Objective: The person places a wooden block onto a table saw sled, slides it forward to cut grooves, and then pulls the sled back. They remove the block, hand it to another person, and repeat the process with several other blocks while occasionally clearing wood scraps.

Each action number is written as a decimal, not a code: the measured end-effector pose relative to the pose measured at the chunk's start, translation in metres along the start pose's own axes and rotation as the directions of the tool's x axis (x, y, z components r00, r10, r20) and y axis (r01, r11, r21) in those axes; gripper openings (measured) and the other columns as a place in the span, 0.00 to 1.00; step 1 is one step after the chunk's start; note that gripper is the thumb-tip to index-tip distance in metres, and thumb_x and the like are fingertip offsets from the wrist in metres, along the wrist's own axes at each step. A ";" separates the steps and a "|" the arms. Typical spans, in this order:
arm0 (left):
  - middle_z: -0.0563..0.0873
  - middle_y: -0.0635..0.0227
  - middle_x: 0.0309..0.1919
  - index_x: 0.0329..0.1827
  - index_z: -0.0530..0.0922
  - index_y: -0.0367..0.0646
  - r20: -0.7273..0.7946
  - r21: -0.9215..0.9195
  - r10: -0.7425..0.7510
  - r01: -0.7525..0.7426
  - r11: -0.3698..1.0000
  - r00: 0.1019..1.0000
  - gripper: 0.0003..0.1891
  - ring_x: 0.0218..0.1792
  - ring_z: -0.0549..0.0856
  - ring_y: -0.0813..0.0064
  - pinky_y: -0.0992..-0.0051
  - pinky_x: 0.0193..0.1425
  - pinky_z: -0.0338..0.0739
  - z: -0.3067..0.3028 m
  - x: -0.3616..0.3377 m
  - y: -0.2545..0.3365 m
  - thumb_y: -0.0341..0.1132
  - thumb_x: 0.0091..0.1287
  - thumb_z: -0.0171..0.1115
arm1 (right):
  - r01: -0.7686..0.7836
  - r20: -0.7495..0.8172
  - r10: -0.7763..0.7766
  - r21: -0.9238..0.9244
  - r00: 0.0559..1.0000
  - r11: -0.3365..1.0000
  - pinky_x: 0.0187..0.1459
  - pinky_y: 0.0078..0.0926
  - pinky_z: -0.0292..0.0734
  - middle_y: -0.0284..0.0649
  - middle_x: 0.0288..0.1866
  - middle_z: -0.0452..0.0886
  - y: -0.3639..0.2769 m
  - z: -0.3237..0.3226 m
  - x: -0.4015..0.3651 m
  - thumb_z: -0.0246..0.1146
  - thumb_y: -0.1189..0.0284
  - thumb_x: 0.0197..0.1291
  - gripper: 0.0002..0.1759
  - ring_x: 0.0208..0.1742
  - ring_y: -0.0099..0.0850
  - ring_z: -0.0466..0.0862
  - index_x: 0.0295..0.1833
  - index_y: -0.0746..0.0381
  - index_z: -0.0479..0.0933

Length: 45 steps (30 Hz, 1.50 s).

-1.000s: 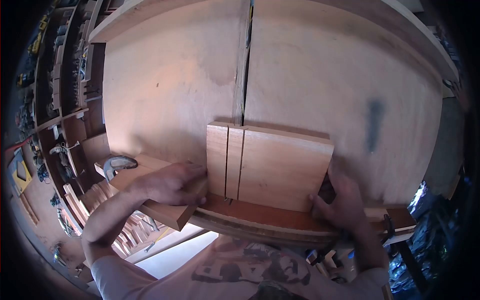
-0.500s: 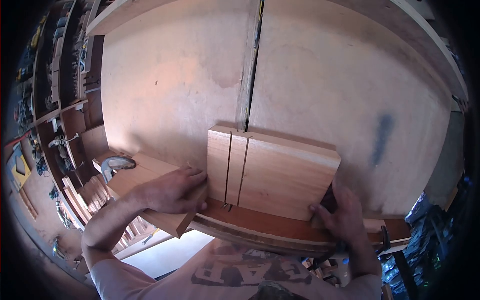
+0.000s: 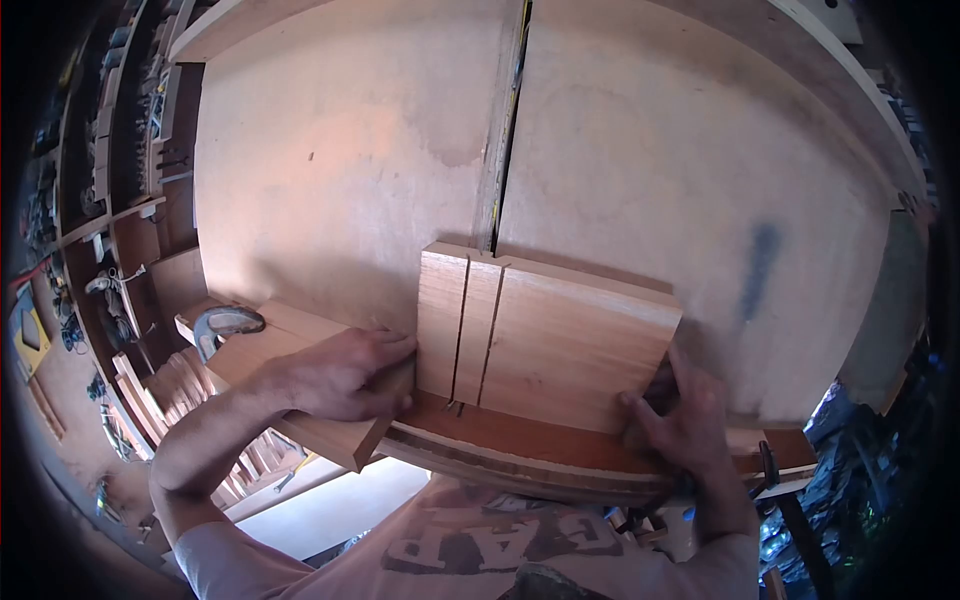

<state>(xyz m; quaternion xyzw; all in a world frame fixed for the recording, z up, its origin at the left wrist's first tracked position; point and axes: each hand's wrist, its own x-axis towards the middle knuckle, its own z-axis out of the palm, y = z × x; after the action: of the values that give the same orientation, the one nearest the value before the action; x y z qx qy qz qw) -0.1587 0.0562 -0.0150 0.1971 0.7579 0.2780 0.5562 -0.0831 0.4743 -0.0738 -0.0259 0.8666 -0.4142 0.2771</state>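
Note:
An upright wooden board (image 3: 560,350) with two narrow slots near its left end stands at the front of a large plywood panel (image 3: 340,150). My left hand (image 3: 350,375) lies over the end of a wooden block (image 3: 290,330), its fingers bent round the block's edge beside the board. At the board's right end is my right hand (image 3: 690,410), thumb on the lower corner and fingers behind; a dark piece shows between them. A metal clamp (image 3: 228,322) sits on the block's far end.
A dark slot (image 3: 515,110) runs up the middle of the panel. Shelves of tools (image 3: 110,200) stand at the left, above wood strips (image 3: 180,390). Another clamp (image 3: 768,465) and dark plastic sheeting (image 3: 850,480) are at the right. A wooden rail (image 3: 240,30) crosses the far edge.
The view has shifted slightly. Both hands keep nearly the same places at the block and the upright board, with no clear change of grip.

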 end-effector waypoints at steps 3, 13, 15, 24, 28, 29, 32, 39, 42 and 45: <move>0.86 0.45 0.42 0.50 0.79 0.31 -0.031 0.012 0.051 -0.051 0.999 0.998 0.21 0.51 0.86 0.40 0.49 0.62 0.80 -0.001 0.000 0.000 0.42 0.68 0.74 | 0.044 -0.030 -0.044 0.015 0.999 0.999 0.44 0.42 0.88 0.51 0.42 0.91 0.007 0.001 -0.001 0.83 0.64 0.57 0.48 0.40 0.47 0.93 0.77 0.74 0.71; 0.93 0.47 0.41 0.51 0.88 0.29 -0.352 0.273 0.250 -0.156 0.949 0.902 0.23 0.48 0.92 0.49 0.52 0.62 0.85 0.008 -0.051 0.049 0.45 0.67 0.78 | 0.068 -0.248 -0.001 0.263 0.969 0.962 0.51 0.35 0.90 0.49 0.42 0.93 -0.016 -0.010 -0.006 0.85 0.70 0.54 0.48 0.44 0.35 0.95 0.77 0.76 0.72; 0.93 0.45 0.44 0.55 0.88 0.28 -0.495 0.367 0.246 -0.056 0.929 0.834 0.26 0.50 0.93 0.50 0.51 0.65 0.85 0.012 -0.066 0.085 0.46 0.68 0.78 | 0.127 -0.359 -0.020 0.277 0.933 0.952 0.55 0.33 0.88 0.47 0.52 0.92 -0.026 -0.019 -0.014 0.83 0.71 0.58 0.47 0.51 0.34 0.93 0.79 0.75 0.70; 0.89 0.53 0.45 0.66 0.83 0.25 -0.759 0.553 0.585 -0.191 0.811 0.286 0.26 0.48 0.91 0.59 0.61 0.57 0.86 0.053 -0.095 0.163 0.36 0.71 0.73 | 0.507 -0.675 -0.049 0.502 0.736 0.701 0.75 0.37 0.79 0.54 0.79 0.76 -0.056 -0.058 -0.051 0.70 0.67 0.74 0.40 0.75 0.40 0.81 0.84 0.72 0.64; 0.90 0.54 0.44 0.64 0.84 0.26 -0.677 0.655 0.711 -0.286 0.699 0.187 0.23 0.46 0.91 0.61 0.63 0.53 0.86 0.061 -0.095 0.182 0.35 0.72 0.72 | 0.557 -0.623 -0.024 0.682 0.782 0.474 0.69 0.40 0.85 0.56 0.76 0.78 -0.070 -0.056 -0.078 0.67 0.62 0.77 0.36 0.73 0.44 0.83 0.81 0.70 0.68; 0.90 0.54 0.43 0.63 0.85 0.27 -0.653 0.675 0.737 -0.307 0.671 0.174 0.22 0.46 0.91 0.61 0.64 0.52 0.85 0.062 -0.093 0.186 0.34 0.72 0.72 | 0.496 -0.546 0.014 0.772 0.838 0.396 0.67 0.41 0.87 0.56 0.75 0.79 -0.061 -0.056 -0.085 0.66 0.61 0.78 0.35 0.72 0.44 0.83 0.80 0.70 0.69; 0.91 0.55 0.42 0.62 0.86 0.28 -0.581 0.720 0.799 -0.362 0.592 0.153 0.20 0.44 0.92 0.63 0.65 0.50 0.85 0.068 -0.090 0.204 0.33 0.73 0.71 | 0.348 -0.359 -0.011 0.896 0.933 0.277 0.61 0.43 0.91 0.55 0.72 0.81 0.010 -0.049 -0.094 0.65 0.60 0.79 0.31 0.70 0.46 0.85 0.78 0.67 0.71; 0.92 0.56 0.40 0.58 0.88 0.30 -0.711 0.616 0.701 -0.526 0.586 -0.051 0.14 0.41 0.92 0.66 0.68 0.43 0.85 0.133 -0.129 0.145 0.30 0.75 0.70 | 0.410 -0.405 0.160 0.912 0.900 0.004 0.67 0.49 0.87 0.53 0.73 0.81 0.013 -0.025 -0.139 0.64 0.61 0.81 0.29 0.70 0.46 0.85 0.78 0.66 0.72; 0.92 0.58 0.41 0.50 0.91 0.35 -0.862 0.498 0.505 -0.262 0.826 -0.046 0.08 0.43 0.91 0.64 0.68 0.49 0.85 0.187 -0.101 0.092 0.24 0.71 0.72 | 0.507 -0.536 0.215 0.843 0.816 0.178 0.69 0.46 0.85 0.52 0.72 0.82 0.018 -0.040 -0.146 0.67 0.62 0.79 0.31 0.68 0.44 0.86 0.78 0.69 0.71; 0.92 0.58 0.42 0.49 0.91 0.37 -0.874 0.485 0.480 -0.101 0.868 -0.077 0.09 0.46 0.91 0.61 0.67 0.52 0.84 0.206 -0.086 0.058 0.21 0.68 0.73 | 0.582 -0.718 0.145 0.650 0.681 0.488 0.68 0.38 0.83 0.51 0.71 0.83 0.026 -0.067 -0.143 0.71 0.64 0.76 0.33 0.67 0.40 0.86 0.77 0.71 0.72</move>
<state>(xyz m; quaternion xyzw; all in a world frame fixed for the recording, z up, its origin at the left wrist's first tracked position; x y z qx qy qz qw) 0.0631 0.0903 0.0385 0.1768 0.8889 0.3421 -0.2482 0.0095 0.5774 0.0066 0.1475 0.5723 -0.7918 -0.1543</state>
